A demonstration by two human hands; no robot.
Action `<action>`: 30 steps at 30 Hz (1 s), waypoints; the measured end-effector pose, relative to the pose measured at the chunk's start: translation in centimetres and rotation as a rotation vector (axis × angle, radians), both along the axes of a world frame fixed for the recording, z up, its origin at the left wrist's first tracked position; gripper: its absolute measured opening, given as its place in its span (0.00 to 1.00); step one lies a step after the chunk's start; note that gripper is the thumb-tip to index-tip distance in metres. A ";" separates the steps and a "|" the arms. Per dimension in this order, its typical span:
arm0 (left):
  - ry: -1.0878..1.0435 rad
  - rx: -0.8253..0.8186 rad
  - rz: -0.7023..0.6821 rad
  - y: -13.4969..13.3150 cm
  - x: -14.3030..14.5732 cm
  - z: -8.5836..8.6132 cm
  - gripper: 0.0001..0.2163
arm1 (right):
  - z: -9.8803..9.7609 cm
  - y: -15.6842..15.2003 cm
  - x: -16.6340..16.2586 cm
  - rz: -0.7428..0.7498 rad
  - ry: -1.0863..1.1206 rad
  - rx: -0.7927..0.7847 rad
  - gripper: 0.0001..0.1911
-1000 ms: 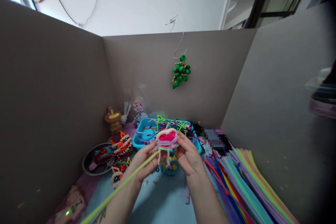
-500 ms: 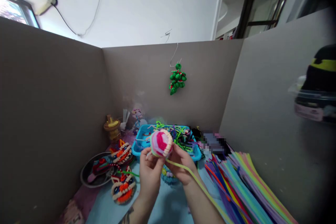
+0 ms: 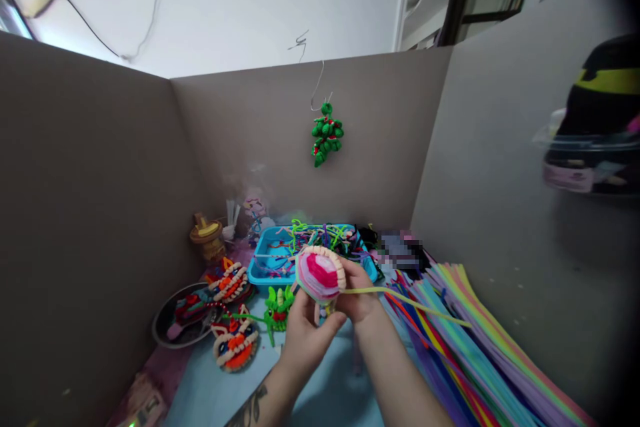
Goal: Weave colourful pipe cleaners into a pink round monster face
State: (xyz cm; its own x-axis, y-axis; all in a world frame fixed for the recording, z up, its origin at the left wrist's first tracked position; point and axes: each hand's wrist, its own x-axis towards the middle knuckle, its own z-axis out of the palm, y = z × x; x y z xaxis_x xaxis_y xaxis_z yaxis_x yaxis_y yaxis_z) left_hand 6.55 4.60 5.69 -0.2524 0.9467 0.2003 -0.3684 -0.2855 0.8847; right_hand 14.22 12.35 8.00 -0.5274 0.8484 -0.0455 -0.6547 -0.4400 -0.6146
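Note:
Between my two hands is a round disc of wound pipe cleaners [image 3: 320, 275], with pink and white bands and a cream wrapped rim. My left hand [image 3: 311, 333] closes on its lower edge, thumb pointing right. Behind its right side, my right hand [image 3: 359, 293] is closed round it too, fingers partly hidden. From the disc's right edge a yellow pipe cleaner [image 3: 407, 295] runs out over my right wrist. Some blue and yellow shows just under the disc, mostly covered by my fingers. To the left lie a green pipe-cleaner figure [image 3: 277, 310] and an orange and cream one [image 3: 236, 349].
A blue tray [image 3: 260, 275] of tangled pipe-cleaner pieces stands behind my hands. Long pipe cleaners [image 3: 465, 333] in many colours lie at right. A metal bowl [image 3: 163, 337] with tools is at left. Grey partitions surround the table; a green ornament [image 3: 327, 137] hangs from the back one.
The disc has turned and shifted slightly right. The yellow pipe cleaner has swung from down along my right forearm to out sideways. The green figure now shows left of my hands. My view has tilted.

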 end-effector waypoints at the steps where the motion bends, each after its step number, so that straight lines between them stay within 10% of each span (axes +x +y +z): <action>1: 0.004 0.000 -0.001 0.0 0.0 -0.1 0.20 | 0.0 0.0 0.0 -0.005 0.010 -0.016 0.14; 14: -0.878 -0.344 -0.071 2.7 -4.2 2.0 0.13 | 0.1 -2.1 -1.9 -0.339 -0.126 0.352 0.16; 30: -0.593 -0.073 -0.021 1.8 -4.2 2.6 0.24 | -0.7 -2.4 -2.3 -0.476 -0.283 0.566 0.17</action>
